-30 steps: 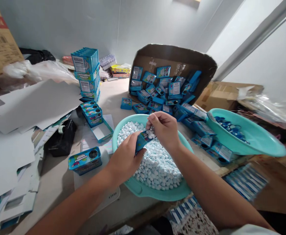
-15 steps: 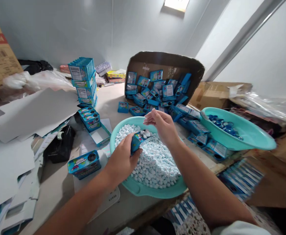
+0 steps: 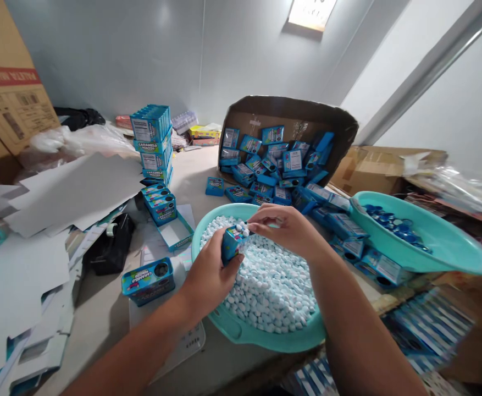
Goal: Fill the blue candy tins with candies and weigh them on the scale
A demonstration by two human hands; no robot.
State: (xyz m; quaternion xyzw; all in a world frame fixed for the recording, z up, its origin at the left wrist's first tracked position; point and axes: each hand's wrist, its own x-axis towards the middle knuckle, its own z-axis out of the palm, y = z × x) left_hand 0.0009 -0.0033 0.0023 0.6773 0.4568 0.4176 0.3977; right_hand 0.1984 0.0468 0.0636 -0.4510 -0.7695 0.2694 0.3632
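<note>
My left hand (image 3: 208, 275) grips a small blue candy box (image 3: 232, 243) upright over a teal basin (image 3: 241, 329) heaped with white and pale blue candies (image 3: 269, 286). A few candies sit heaped on the box's open top. My right hand (image 3: 290, 228) is at that opening, fingertips pinched against the candies there. Both hands hover just above the candy pile.
A tipped cardboard carton (image 3: 290, 118) spills several blue boxes behind the basin. A second teal basin (image 3: 426, 242) with blue caps stands at the right. A stack of blue boxes (image 3: 153, 140) stands left, a blue display box (image 3: 148, 280) lies nearer, beside cardboard sheets (image 3: 76, 190).
My right hand has come down from above the box to its open top. The left hand has turned the box more upright. The view has shifted slightly.
</note>
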